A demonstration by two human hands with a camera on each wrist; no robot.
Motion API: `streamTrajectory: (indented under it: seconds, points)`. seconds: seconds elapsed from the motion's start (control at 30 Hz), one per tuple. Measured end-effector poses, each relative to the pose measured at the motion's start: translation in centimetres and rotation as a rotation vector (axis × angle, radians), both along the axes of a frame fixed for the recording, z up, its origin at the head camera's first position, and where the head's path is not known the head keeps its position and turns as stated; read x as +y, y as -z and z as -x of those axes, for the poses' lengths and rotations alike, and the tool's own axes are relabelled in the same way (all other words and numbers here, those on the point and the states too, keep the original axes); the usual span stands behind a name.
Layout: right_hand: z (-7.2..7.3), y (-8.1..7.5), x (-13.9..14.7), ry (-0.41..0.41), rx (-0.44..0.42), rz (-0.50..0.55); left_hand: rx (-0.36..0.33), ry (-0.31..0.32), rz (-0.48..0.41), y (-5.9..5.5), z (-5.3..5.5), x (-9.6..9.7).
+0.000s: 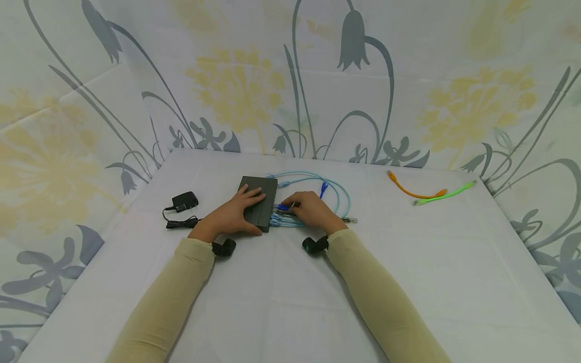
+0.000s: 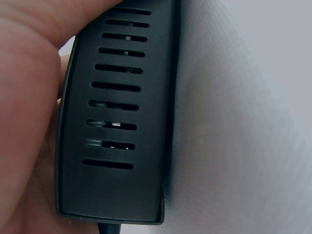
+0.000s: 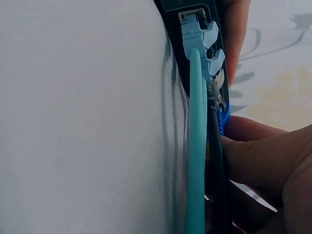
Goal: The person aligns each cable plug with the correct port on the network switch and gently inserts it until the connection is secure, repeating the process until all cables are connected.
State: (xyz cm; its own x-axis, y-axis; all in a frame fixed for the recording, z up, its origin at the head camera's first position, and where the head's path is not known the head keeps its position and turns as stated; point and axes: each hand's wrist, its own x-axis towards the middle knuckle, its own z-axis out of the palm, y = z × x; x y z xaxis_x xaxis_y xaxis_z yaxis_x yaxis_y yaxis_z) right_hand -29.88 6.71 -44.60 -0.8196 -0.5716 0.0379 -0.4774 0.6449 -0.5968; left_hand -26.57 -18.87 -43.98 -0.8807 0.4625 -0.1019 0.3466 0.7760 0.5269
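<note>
A black network switch point(image 1: 259, 217) lies on the white table with its port side to the right. My left hand point(image 1: 229, 214) rests on it, fingers spread over the top and thumb at the near edge; slots show in its side wall point(image 2: 114, 190) in the left wrist view. At the port side, my right hand point(image 1: 313, 207) pinches a short blue network cable point(image 1: 282, 207) close to its plug, which the fingers partly hide. Beside it, light-blue plugs point(image 3: 193, 36) sit in ports, along with a black cable point(image 3: 215, 146). The light-blue cables point(image 1: 348, 199) loop out to the right.
Left of the switch lies a black power adapter point(image 1: 184, 201) with its bundled cord point(image 1: 181, 223). Farther right are an orange cable point(image 1: 410, 193) and a green cable point(image 1: 447, 195), ends close together. A flower-patterned cloth point(image 1: 254, 111) rises behind the table.
</note>
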Motion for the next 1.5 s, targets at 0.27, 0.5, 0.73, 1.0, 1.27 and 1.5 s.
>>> streamTrajectory:
  seconds: [0.27,0.5,0.73,1.0,1.27,1.5]
  points:
    - [0.0,-0.1,-0.1,0.003,-0.015,0.007,-0.002,-0.004,0.004,0.1,0.1,0.0]
    - [0.1,0.0,-0.2,-0.001,-0.019,-0.003,-0.005,-0.006,0.002,0.2,0.1,0.0]
    - [0.1,-0.2,-0.3,-0.002,-0.024,-0.018,-0.013,-0.009,-0.009,0.1,0.1,0.0]
    - [0.1,-0.5,-0.5,0.004,-0.027,-0.023,-0.014,-0.011,-0.012,0.1,0.0,0.1]
    - [0.6,-0.1,-0.8,0.005,-0.024,-0.033,-0.011,-0.009,-0.01,-0.1,-0.1,0.3]
    - [0.7,0.1,-1.1,0.004,-0.014,-0.025,-0.007,-0.016,-0.013,-0.1,-0.2,0.2]
